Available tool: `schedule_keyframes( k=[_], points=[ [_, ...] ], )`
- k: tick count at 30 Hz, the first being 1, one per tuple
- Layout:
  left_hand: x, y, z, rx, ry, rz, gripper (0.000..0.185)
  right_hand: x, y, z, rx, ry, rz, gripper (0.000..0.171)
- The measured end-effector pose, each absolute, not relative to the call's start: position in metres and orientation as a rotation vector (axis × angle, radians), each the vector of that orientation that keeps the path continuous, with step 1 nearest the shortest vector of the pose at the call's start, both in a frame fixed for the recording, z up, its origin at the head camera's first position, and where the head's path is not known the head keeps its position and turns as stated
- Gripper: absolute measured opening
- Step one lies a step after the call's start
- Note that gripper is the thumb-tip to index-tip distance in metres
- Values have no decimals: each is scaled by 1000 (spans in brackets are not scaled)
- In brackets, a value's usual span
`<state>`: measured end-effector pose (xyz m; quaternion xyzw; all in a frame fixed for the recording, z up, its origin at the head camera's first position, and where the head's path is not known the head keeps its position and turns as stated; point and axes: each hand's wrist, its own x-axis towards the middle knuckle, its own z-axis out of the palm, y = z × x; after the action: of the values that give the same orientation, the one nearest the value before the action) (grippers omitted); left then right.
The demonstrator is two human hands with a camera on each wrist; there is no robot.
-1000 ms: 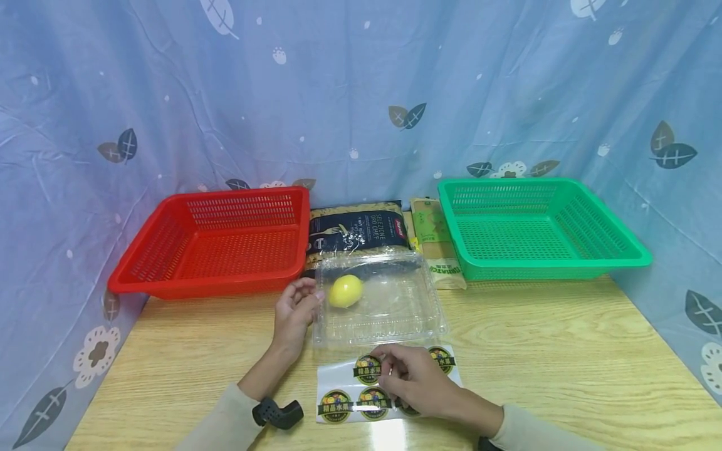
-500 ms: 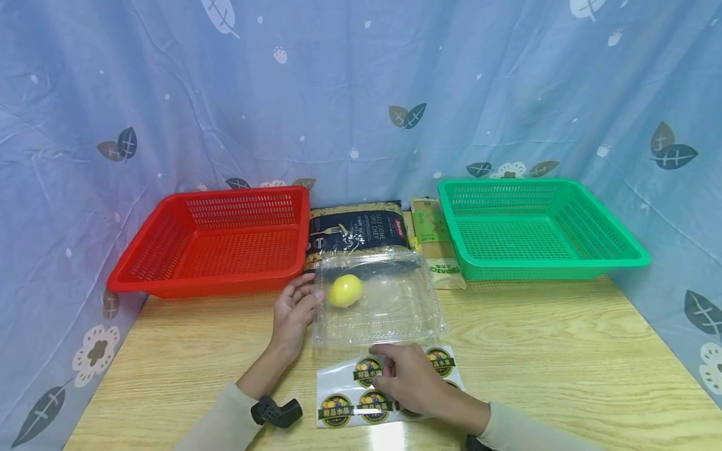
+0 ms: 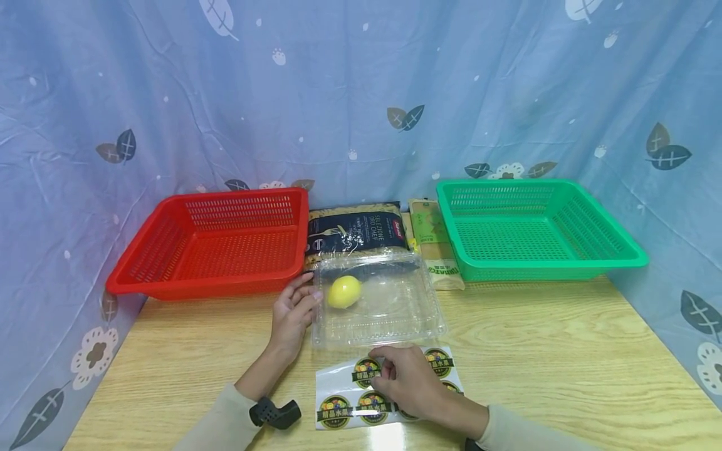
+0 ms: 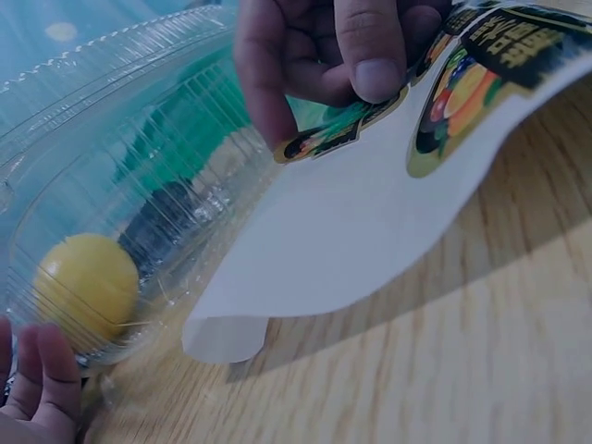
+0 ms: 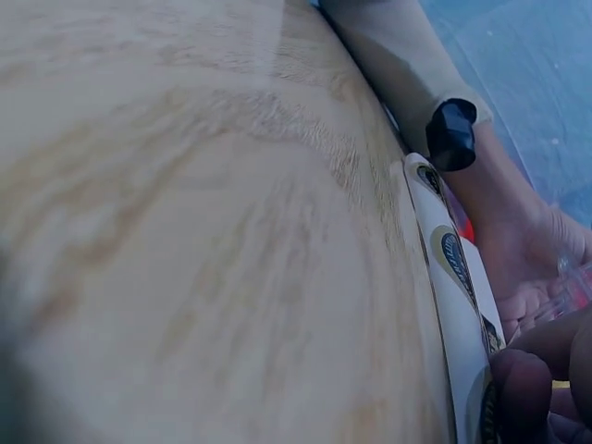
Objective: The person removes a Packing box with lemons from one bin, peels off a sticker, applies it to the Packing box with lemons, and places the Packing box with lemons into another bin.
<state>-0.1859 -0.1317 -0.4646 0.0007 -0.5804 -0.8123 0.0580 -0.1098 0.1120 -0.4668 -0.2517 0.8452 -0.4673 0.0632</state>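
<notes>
In the head view the left hand (image 3: 293, 311) rests with relaxed fingers against the clear box (image 3: 376, 300) holding the lemon (image 3: 345, 292), while the right hand (image 3: 407, 381) pinches a sticker on the sticker sheet (image 3: 338, 396) just before the box; the table (image 3: 564, 351) is free to the right. In the left wrist view the sheet curls up, so the sticker could tear or fold onto itself. In the right wrist view the sheet's edge stands off the wood.

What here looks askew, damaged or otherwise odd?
Only the sticker sheet stands out: it arches up off the wooden table where the right hand pinches a sticker, and its near corner curls under. The left hand rests against the closed clear box holding one lemon.
</notes>
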Motion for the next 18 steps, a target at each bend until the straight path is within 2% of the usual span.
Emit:
schedule_keyframes(
  k=[11,18],
  points=[
    [-187,-132,-465,-24,-1722,-2485,50,-109,112,-468,-787,2656,-1361,21],
    [-186,-131,-464,-3,-1749,-2456,46,-108,111,-471,-815,2709,-1327,19]
  ],
)
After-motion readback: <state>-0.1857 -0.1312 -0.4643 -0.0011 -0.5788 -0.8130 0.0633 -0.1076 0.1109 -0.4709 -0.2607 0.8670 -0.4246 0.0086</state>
